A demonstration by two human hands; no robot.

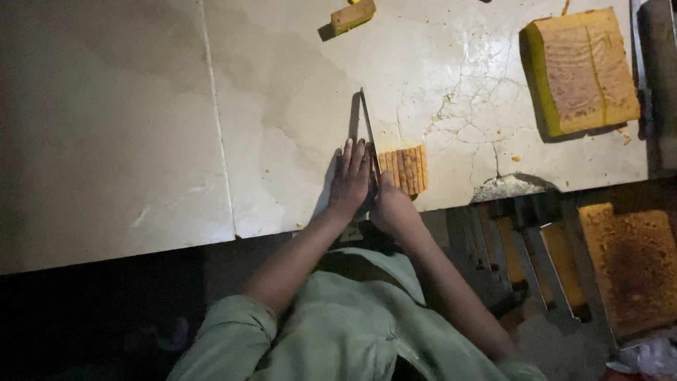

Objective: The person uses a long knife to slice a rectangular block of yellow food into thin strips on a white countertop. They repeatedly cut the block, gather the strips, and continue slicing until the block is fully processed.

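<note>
On the stone counter [141, 141], a large cake slab [582, 70] lies well right of the knife [368, 134]. The sliced cake strip [404, 170] touches the knife's right side. The left hand [349, 182] presses flat, fingers extended, just left of the blade; the right hand [391, 208] closes around the handle.

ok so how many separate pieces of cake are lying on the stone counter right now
3. A large slab at the far right, a small chunk at the top edge, and a sliced strip beside the knife. Another slab sits below the counter; more may be out of view.
</note>
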